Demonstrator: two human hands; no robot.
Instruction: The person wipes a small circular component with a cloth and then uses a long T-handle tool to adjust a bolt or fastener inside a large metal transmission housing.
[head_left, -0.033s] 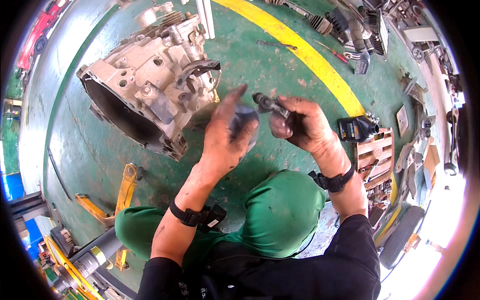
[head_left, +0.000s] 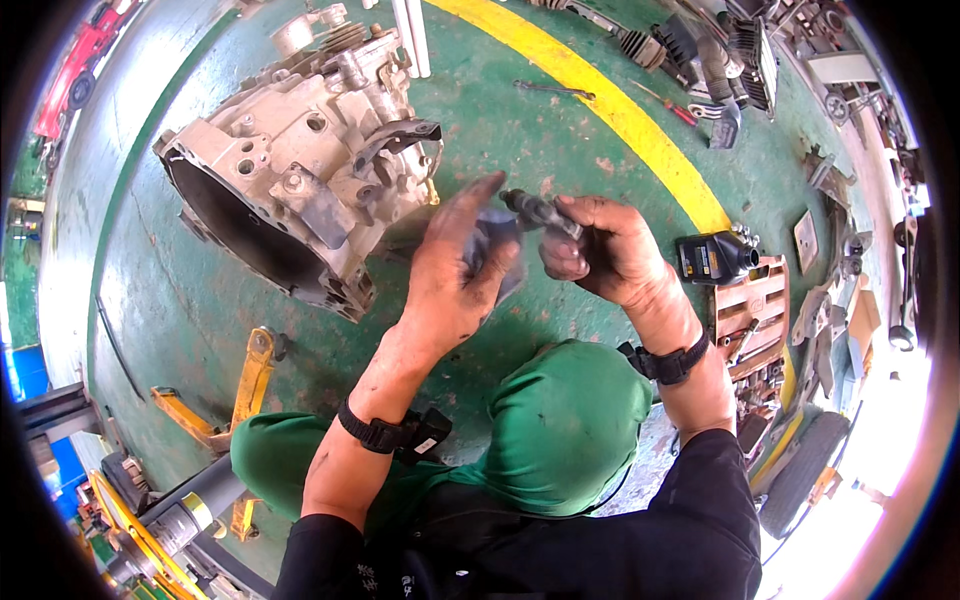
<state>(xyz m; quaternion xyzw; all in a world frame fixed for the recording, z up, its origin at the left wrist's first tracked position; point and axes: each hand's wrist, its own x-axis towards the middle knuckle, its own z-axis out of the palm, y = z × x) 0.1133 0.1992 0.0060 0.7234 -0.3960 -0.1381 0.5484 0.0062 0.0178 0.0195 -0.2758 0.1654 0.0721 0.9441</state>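
In front of me my right hand (head_left: 612,248) grips a small dark metal part (head_left: 543,213), stubby and cylindrical with a knobbed end pointing left. My left hand (head_left: 457,260) is curled around a bluish-grey cloth (head_left: 507,270); its fingers are partly blurred and part of the cloth is hidden behind them. The cloth lies close beside the metal part's left end; whether they touch I cannot tell. Both hands are smudged black. Just left of them, a large beige gearbox housing (head_left: 290,165) rests on the green floor, its wide round opening toward the lower left.
A black bottle (head_left: 712,258) lies at right beside a reddish slatted tray (head_left: 750,310) of sockets. A wrench (head_left: 555,90) lies beyond my hands. Yellow metal arms (head_left: 250,385) stand at lower left; a tyre (head_left: 805,470) is at lower right. Several vehicle parts line the far right.
My left hand and the cloth have shifted slightly to the right, toward the metal part. The metal part has moved a little in my right hand's grip.
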